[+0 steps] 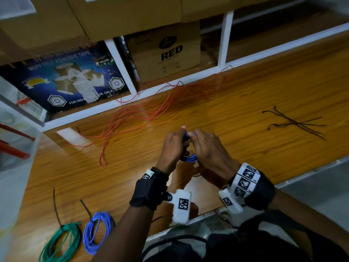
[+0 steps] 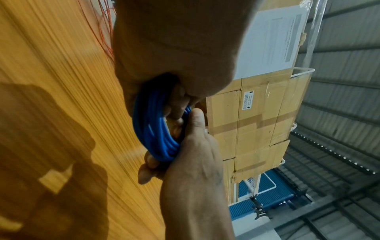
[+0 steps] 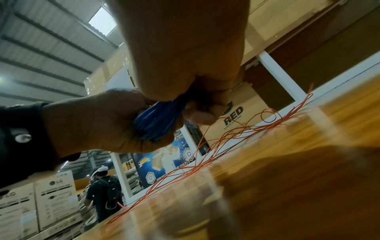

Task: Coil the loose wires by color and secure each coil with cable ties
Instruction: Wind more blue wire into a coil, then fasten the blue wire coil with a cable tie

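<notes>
The wooden desk [image 1: 245,110] carries everything, and the places below are told from the blue wire coil held above its middle. Behind the desk stands a white-framed shelf [image 1: 120,59] with a brown carton marked RED [image 1: 166,53] and a dark blue adhesive-tape box [image 1: 64,80], both beyond the held coil. A loose tangle of red wire [image 1: 143,108] sprawls on the desk beyond and to the left of that coil, one end reaching up to the shelf frame. Nearer than the held coil and to its left lie two finished coils side by side: a green wire coil [image 1: 60,242] and a second blue coil [image 1: 98,231], each with a dark tie end sticking out. To the right of the held coil and well apart from it lies a small heap of dark cable ties [image 1: 294,122]. The left hand [image 1: 173,146] and the right hand [image 1: 209,150] meet over the desk, both with fingers curled round the blue wire coil [image 2: 156,128], gripping it on opposite sides.
</notes>
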`<move>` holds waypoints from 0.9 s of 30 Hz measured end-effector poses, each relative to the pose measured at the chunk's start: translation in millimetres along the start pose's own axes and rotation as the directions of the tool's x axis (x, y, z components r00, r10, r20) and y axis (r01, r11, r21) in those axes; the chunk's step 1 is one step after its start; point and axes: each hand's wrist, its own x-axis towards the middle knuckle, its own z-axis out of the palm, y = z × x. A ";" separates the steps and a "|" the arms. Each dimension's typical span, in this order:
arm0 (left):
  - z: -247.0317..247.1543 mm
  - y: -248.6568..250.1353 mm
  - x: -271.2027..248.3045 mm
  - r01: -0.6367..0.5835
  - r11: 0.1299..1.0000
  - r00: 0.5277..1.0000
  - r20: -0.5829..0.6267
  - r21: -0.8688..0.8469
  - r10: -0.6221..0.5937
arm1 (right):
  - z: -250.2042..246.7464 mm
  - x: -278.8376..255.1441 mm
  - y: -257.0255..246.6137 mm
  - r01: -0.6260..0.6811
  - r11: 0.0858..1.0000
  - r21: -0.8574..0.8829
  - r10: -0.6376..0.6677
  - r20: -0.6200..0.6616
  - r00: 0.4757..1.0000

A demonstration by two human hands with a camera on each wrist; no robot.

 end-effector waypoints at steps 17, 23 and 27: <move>52.6 -11.0 28.1 0.087 0.991 0.965 0.256 -0.104 -0.058 | -47.9 -8.6 46.9 -0.211 0.973 -0.097 0.210 -0.020 0.977; 89.1 -15.8 36.9 0.283 0.887 0.941 0.284 -0.366 -0.183 | -68.4 -12.7 72.3 -0.225 0.966 -0.127 0.229 0.015 0.973; 108.7 -16.3 43.6 0.280 0.917 0.943 0.262 -0.284 -0.207 | -78.7 -17.0 91.5 -0.249 0.955 -0.160 0.261 0.060 0.964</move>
